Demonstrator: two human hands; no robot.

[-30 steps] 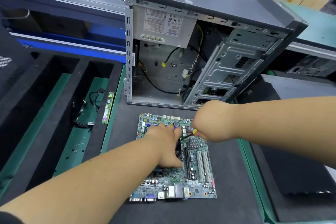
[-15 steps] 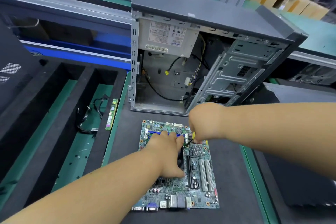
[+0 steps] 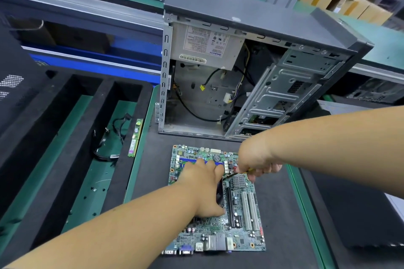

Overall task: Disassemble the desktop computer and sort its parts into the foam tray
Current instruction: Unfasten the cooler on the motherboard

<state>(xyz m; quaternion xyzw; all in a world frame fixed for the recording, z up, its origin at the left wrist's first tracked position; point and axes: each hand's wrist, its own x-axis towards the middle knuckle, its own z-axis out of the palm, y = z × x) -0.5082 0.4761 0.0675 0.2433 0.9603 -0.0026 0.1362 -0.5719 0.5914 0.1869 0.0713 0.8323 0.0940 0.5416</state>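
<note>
My left hand [image 3: 204,185] lies on the motherboard [image 3: 216,201], palm down, with the fingers stretched toward the blue memory slots; it covers a dark round part, probably the fan [image 3: 219,192], of which only a thin edge shows, so I cannot tell whether the fingers really grasp it or only press on it. My right hand [image 3: 256,159] has its grip closed around a screwdriver [image 3: 235,175]; only a bit of yellow handle and the thin dark shaft come out under the fingers, and the tip disappears behind my left hand. The motherboard lies flat on the black mat [image 3: 284,214] of the worktop, just in front of the open computer case [image 3: 251,72], which stands upright with loose cables hanging inside. To the left is the black foam tray [image 3: 72,137]; in one of its long compartments I see a green memory stick [image 3: 135,137] leaning at the foam wall and some black cables [image 3: 111,137] beside it. The other compartments are partly cut off by the picture edge. Both my forearms hide part of the mat.
</note>
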